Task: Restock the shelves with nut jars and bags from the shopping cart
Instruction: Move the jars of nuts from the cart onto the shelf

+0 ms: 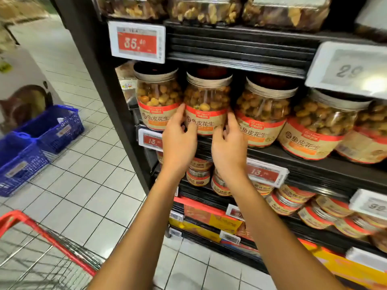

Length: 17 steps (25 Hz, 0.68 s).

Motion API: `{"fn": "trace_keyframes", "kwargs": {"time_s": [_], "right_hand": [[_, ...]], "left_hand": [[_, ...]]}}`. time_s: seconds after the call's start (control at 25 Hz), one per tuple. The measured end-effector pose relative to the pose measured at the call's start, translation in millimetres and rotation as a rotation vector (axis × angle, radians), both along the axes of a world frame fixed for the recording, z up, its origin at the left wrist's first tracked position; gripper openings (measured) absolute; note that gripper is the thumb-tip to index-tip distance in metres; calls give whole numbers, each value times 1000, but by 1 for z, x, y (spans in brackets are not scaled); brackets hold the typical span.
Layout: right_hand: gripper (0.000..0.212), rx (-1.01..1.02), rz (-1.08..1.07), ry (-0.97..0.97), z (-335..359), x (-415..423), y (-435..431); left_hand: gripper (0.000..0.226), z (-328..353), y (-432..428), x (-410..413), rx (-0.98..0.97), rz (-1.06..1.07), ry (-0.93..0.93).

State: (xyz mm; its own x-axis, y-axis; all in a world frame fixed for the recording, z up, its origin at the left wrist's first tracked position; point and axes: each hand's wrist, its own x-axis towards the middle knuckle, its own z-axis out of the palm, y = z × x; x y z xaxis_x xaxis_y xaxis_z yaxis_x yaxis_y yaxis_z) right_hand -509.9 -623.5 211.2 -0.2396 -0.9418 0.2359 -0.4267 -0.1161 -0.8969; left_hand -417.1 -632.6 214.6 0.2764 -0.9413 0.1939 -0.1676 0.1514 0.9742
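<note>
The peanut jar stands upright on the middle shelf, second from the left end of a row of like jars. Its long axis is vertical, its metal lid sits close under the shelf above, and its label faces out. It lies straight ahead of both hands and between them, so neither hand is clearly nearer. The left hand holds its left side: the fingers run up into the narrow gap beside the left neighbour jar, with the thumb laid across the front of the label. The right hand mirrors this on the other flank, with its forefinger up along the jar's side, its thumb low on the label, and the right neighbour jar just beyond. Both hands look only lightly closed round the jar, half curled rather than clamped. The jar seems already set in place, so what remains is probably squaring it up. Any slide or turn has to stay within the tight side gaps, and a lift has little headroom. The shopping cart is low at the person's left, well apart from the shelf.
</note>
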Motion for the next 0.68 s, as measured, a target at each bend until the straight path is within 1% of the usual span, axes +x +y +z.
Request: {"fn": "trace_keyframes", "kwargs": {"time_s": [0.16, 0.24, 0.36, 0.44, 0.52, 0.6, 0.64, 0.68], "right_hand": [[47, 8, -41, -144, -2, 9, 6], [47, -28, -57, -177, -2, 10, 12], [46, -50, -25, -166, -1, 11, 17], [43, -69, -49, -104, 2, 6, 21], [37, -169, -204, -95, 5, -11, 30], [36, -239, -386, -117, 6, -39, 37], [38, -203, -448, -114, 6, -53, 37], [39, -126, -477, -108, 6, -63, 35]], "left_hand": [[55, -10, 3, 13, -27, -112, 39], [55, -12, 9, 21, -38, -169, 26], [53, -9, 15, 28, -51, -219, -3], [49, -9, 18, 30, -81, -201, -43], [43, -9, 28, 28, -134, -136, -37], [43, -6, 38, 12, -142, -220, 1], [45, -4, 39, 0, -124, -295, -5], [48, -3, 38, -14, -107, -354, -39]]}}
